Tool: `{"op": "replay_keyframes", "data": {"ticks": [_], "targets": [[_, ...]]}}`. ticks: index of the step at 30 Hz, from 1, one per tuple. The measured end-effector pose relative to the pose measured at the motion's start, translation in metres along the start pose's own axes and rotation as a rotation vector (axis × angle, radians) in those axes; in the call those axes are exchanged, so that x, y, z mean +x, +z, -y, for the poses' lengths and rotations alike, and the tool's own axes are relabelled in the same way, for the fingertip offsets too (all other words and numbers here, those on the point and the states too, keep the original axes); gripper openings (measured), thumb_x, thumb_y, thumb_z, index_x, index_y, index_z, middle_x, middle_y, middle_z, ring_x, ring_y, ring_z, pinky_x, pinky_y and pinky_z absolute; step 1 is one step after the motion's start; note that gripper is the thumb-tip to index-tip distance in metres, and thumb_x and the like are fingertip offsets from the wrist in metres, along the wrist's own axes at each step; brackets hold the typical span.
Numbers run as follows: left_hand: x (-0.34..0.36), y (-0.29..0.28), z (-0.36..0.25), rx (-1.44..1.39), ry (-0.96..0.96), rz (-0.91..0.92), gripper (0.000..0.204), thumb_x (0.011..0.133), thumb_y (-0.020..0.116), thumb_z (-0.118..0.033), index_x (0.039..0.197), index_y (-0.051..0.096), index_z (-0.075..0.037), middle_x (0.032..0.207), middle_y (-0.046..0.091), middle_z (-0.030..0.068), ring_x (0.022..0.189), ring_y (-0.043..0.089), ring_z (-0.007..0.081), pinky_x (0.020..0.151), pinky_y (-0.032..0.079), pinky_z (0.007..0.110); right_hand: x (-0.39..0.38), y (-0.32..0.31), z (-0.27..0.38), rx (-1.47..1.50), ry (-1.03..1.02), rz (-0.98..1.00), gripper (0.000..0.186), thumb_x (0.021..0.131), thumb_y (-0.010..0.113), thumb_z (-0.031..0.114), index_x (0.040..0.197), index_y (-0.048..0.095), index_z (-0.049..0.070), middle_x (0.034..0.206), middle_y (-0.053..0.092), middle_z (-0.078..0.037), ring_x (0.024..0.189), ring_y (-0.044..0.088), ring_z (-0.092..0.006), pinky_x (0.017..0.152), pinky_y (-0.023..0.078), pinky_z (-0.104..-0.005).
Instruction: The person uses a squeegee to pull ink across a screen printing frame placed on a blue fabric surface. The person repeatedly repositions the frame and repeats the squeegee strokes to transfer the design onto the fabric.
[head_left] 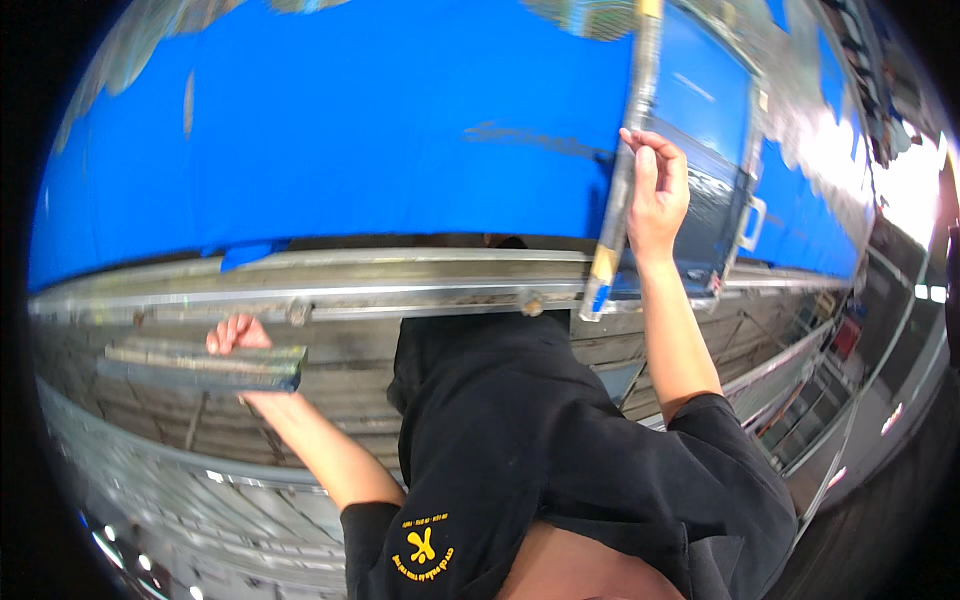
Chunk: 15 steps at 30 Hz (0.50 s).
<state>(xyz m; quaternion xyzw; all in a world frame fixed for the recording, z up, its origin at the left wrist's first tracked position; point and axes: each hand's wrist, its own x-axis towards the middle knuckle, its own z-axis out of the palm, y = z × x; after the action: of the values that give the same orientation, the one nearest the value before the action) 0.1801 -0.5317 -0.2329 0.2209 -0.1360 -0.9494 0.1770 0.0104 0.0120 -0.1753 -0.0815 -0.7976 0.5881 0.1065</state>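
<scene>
My left hand grips a long, flat, blurred bar with a dark lower edge, held level below the metal rail at the lower left; its fingers curl over the top. My right hand has its fingers closed at the left side bar of an upright-lying rectangular frame, which has a dark glossy panel, taped metal edges and a white handle on the right. The frame lies on a long bright blue surface, with its near end at the rail.
A metal rail with small fittings runs along the near edge of the blue surface. Ribbed grey flooring or structure shows below. At the far right are more thin rails and a bright opening. Smudged patches line the blue surface's far edge.
</scene>
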Motion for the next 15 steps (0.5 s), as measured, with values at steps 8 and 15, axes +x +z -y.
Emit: {"op": "replay_keyframes", "data": {"ticks": [8, 15], "targets": [[0.000, 0.005, 0.017, 0.046, 0.030, -0.021, 0.019, 0.098, 0.056, -0.012, 0.079, 0.057, -0.007, 0.070, 0.053, 0.0048, 0.075, 0.053, 0.0224, 0.082, 0.043, 0.039, 0.072, -0.184, -0.077, -0.198, 0.047, -0.307, 0.040, 0.115, 0.049, 0.031, 0.122, 0.061, -0.006, 0.110, 0.068, -0.015, 0.104, 0.075, -0.0257, 0.094, 0.057, -0.0364], [-0.033, 0.064, 0.056, 0.133, 0.050, 0.015, 0.023, 0.100, 0.055, -0.011, 0.077, 0.053, -0.008, 0.068, 0.053, 0.0036, 0.072, 0.051, 0.0201, 0.079, 0.044, 0.038, 0.096, -0.231, -0.124, -0.045, 0.170, -0.192, 0.056, 0.114, 0.046, 0.044, 0.118, 0.066, -0.008, 0.099, 0.072, -0.015, 0.089, 0.077, -0.0246, 0.086, 0.059, -0.0342]]}}
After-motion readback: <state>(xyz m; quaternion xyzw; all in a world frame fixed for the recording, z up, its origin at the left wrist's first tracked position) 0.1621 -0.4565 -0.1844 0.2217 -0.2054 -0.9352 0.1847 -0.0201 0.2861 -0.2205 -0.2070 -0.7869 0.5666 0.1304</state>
